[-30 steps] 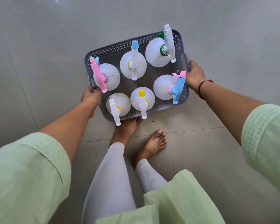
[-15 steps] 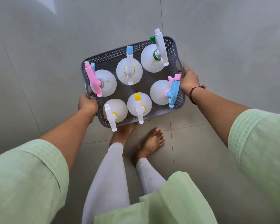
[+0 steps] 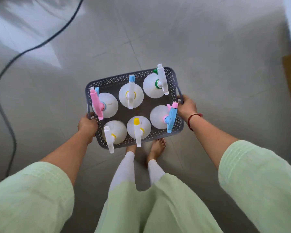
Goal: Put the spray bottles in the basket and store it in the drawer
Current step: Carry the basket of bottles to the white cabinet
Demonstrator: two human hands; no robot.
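Head view. The basket (image 3: 158, 141), loaded with six upright spray bottles (image 3: 131, 96), is carried level above the tiled floor (image 3: 208, 47), straight ahead of the body. Its long axis runs left to right between the hands. The left hand (image 3: 87, 126) is closed on the left handle, the right hand (image 3: 186, 106) on the right handle; both are equally near. No drawer is visible, so the direction of carry cannot be told.

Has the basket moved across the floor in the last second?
Yes. The basket has travelled forward: a black cable now lies on the floor to its left.
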